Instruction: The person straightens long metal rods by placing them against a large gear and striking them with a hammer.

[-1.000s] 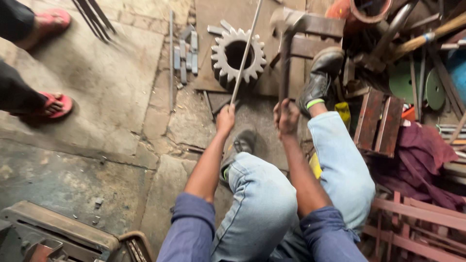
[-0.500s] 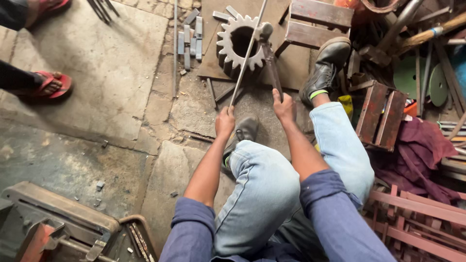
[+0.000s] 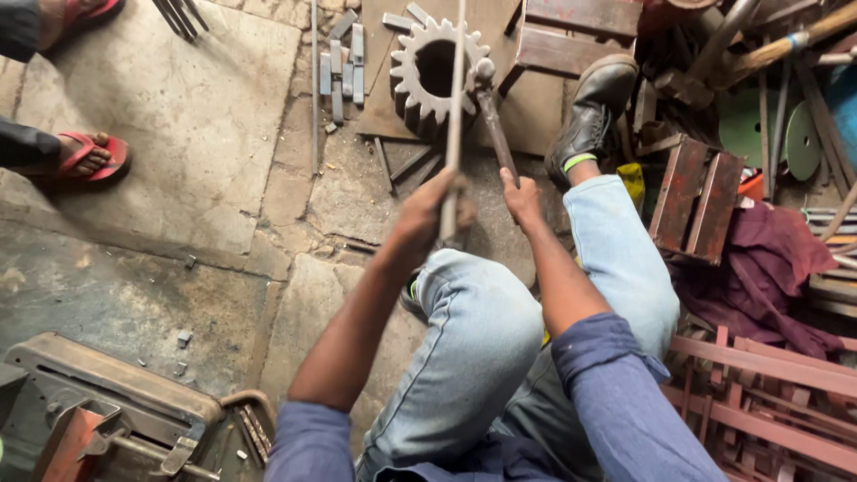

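So here the person is squatting on a rough stone floor [image 3: 178,161] in a workshop, jeans and blue sleeves. The left hand [image 3: 427,214] is closed around a long thin metal rod [image 3: 456,116] that runs up out of the top of the shot, crossing right over a big toothed gear [image 3: 415,85] lying flat on the floor. The right hand [image 3: 522,196] is wrapped around the handle end of a hammer [image 3: 494,120], whose head sits at the gear's right edge, just beside the rod. A row of short grey metal bars [image 3: 344,71] lies left of the gear. A black boot [image 3: 594,112] is planted to the right of it, near a rusty metal box [image 3: 696,196]. Someone else's foot in a red sandal [image 3: 89,153] is over at the left edge, well apart.
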